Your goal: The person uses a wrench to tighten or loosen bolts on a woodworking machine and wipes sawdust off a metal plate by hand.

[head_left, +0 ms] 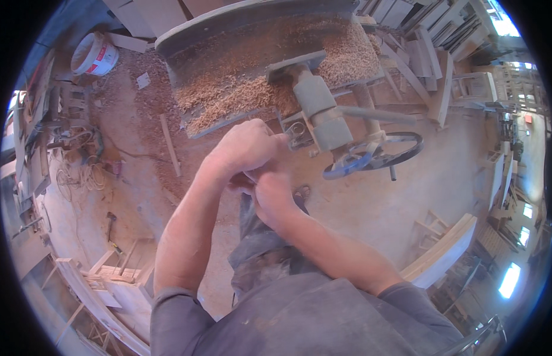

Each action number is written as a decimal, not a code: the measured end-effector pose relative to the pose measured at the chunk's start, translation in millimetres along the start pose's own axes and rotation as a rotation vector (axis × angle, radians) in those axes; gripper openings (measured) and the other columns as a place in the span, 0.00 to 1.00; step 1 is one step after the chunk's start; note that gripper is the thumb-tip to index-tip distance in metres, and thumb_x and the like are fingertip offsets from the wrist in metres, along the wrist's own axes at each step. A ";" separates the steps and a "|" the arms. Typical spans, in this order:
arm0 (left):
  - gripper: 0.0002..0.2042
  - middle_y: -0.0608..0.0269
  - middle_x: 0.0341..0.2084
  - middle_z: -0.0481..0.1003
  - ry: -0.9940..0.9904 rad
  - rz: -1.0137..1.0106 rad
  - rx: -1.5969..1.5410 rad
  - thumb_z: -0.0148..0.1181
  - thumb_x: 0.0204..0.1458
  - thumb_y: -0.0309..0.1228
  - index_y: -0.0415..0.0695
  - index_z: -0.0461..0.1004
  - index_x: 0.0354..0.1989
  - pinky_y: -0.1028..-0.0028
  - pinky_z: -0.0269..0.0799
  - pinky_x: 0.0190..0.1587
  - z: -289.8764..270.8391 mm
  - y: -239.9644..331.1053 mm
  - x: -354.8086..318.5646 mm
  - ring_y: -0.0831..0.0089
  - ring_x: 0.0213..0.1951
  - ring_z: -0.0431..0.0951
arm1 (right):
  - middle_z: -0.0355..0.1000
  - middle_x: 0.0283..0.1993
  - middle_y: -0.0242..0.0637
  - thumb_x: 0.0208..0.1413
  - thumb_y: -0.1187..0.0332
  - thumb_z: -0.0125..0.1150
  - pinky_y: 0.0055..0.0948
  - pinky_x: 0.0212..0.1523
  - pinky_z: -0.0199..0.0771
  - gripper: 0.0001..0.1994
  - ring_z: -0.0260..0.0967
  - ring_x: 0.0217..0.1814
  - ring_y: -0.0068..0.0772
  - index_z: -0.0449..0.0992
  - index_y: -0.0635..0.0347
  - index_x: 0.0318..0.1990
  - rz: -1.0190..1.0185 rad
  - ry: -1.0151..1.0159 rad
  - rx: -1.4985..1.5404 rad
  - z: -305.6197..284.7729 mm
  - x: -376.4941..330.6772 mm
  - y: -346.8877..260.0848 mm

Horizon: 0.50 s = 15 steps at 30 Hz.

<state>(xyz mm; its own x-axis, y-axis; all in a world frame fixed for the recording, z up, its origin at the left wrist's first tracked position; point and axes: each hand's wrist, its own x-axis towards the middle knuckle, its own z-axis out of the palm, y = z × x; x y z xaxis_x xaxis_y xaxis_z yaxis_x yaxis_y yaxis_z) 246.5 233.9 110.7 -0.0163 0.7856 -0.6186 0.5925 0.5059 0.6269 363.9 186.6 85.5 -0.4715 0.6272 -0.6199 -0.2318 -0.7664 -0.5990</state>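
My left hand (251,144) is closed with its knuckles up, just in front of a woodworking machine. Tucked close below it, my right hand (271,185) touches or overlaps it, somewhat blurred. The right fingers look curled, but they are largely hidden. Whatever lies between the hands, if anything, cannot be made out. Just right of my left hand is a small metal fitting (296,135) on the machine. Beside it stands a grey cylindrical housing (323,110), with a spoked handwheel (400,148) farther right.
Wood shavings (234,98) cover the machine's bed under a curved metal hood (228,26). A white bucket (95,54) stands far left; a hammer (111,224) lies on the floor. Planks (445,89) lean at the far right; a thick timber piece (442,249) is nearer.
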 end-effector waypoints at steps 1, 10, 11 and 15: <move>0.22 0.39 0.38 0.80 -0.051 -0.017 0.040 0.54 0.58 0.46 0.35 0.83 0.37 0.56 0.73 0.51 -7.2 4.2 2.7 0.47 0.45 0.80 | 0.75 0.44 0.37 0.65 0.69 0.52 0.36 0.40 0.80 0.10 0.77 0.44 0.34 0.72 0.60 0.51 -0.007 0.005 0.056 4.8 3.6 0.6; 0.22 0.42 0.37 0.80 -0.154 0.078 0.233 0.58 0.55 0.45 0.32 0.81 0.36 0.57 0.75 0.48 -32.5 12.6 23.2 0.50 0.44 0.81 | 0.74 0.45 0.33 0.64 0.70 0.53 0.34 0.43 0.76 0.08 0.75 0.45 0.31 0.71 0.56 0.49 -0.080 -0.005 0.238 29.3 25.4 1.1; 0.22 0.42 0.35 0.80 -0.119 0.087 0.267 0.58 0.55 0.45 0.33 0.82 0.36 0.57 0.74 0.48 -31.3 11.9 24.8 0.50 0.44 0.81 | 0.74 0.45 0.32 0.64 0.69 0.54 0.33 0.41 0.75 0.08 0.74 0.44 0.29 0.71 0.56 0.49 -0.092 -0.006 0.246 31.4 28.4 2.7; 0.20 0.41 0.33 0.80 -0.127 0.111 0.384 0.58 0.54 0.44 0.34 0.82 0.33 0.56 0.74 0.48 -34.9 22.4 31.4 0.49 0.43 0.81 | 0.72 0.41 0.28 0.63 0.67 0.58 0.29 0.37 0.70 0.08 0.71 0.39 0.23 0.70 0.54 0.47 -0.144 0.085 0.384 43.8 31.0 -1.2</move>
<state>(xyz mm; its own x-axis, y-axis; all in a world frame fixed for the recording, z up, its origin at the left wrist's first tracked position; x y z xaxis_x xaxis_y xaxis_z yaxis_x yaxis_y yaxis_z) 231.1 282.4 121.9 0.1497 0.7655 -0.6257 0.8428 0.2321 0.4856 312.3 200.9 89.2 -0.3429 0.7283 -0.5933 -0.5983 -0.6562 -0.4597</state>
